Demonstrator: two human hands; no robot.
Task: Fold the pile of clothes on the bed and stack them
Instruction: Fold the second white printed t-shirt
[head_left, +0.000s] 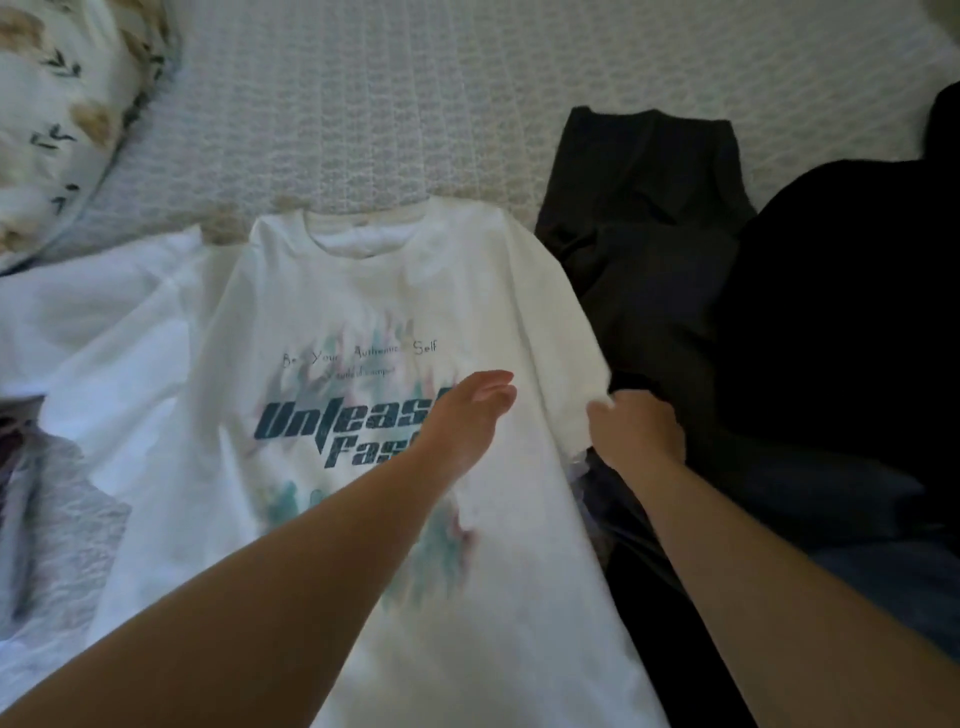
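Note:
A white T-shirt with teal printed lettering lies front up on the bed, collar away from me. My left hand lies flat on its chest print, fingers straight. My right hand grips the end of the shirt's right sleeve at the shirt's edge. A folded dark grey garment lies to the right of the shirt. A black pile of clothes sits further right.
A leaf-patterned pillow rests at the top left. The pale quilted bedspread stretches beyond the shirt. Another white garment and a grey one lie to the left. Blue cloth shows at the lower right.

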